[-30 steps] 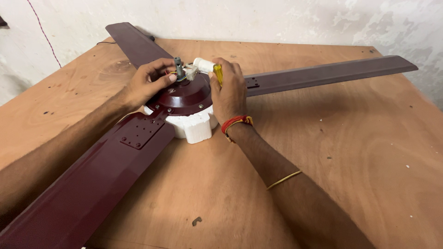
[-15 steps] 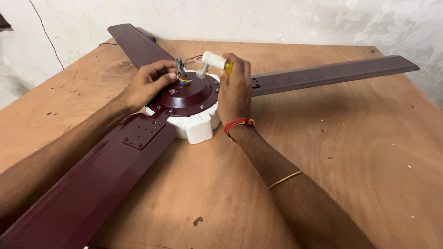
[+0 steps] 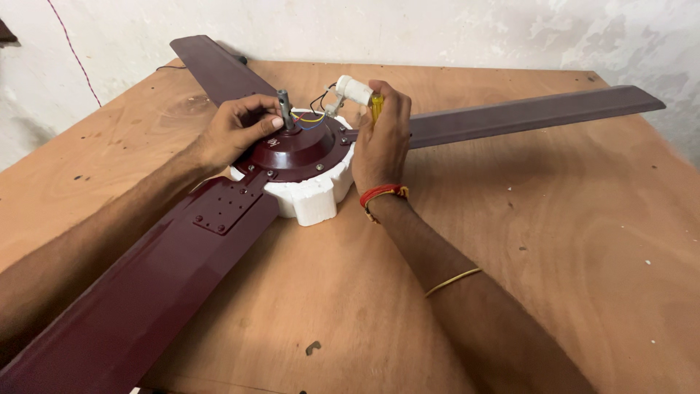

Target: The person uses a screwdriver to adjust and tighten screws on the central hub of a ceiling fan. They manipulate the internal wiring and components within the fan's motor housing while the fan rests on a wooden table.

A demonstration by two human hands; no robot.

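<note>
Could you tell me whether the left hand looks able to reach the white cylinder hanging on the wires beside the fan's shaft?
Probably yes. The left hand rests at the shaft, and the white cylinder lies just past it, with only the thin wires between; the right hand is beside it.
</note>
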